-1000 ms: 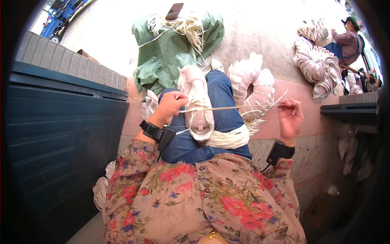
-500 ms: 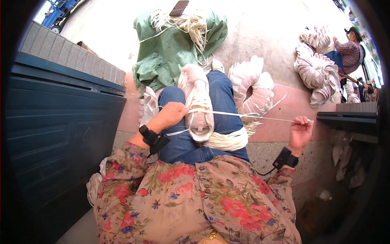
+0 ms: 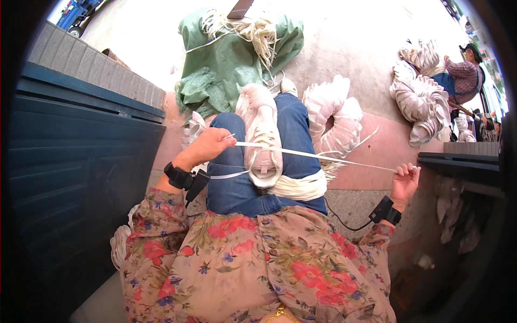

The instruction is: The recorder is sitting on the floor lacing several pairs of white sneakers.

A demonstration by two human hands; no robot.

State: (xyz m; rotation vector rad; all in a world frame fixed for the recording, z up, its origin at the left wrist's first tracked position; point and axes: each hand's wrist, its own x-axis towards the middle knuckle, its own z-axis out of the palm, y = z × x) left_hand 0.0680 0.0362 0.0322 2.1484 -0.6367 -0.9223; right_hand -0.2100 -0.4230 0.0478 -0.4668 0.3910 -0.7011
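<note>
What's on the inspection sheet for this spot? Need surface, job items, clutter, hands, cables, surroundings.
Surface: jeans on the lap serve as support; floor is pinkish, with a speckled grey band.
Job items: pale shoe between the legs, toe pointing away; white lace stretched across above it.
Clutter: cream lace bundle over the right thigh; ring of pale shoe parts beside the right leg; green sack ahead, phone above it.
Hands: left hand and right hand each keep a pinching grip on the lace.
Cables: black cable at the right wrist device.
Surroundings: dark blue panel left; another person upper right.
</note>
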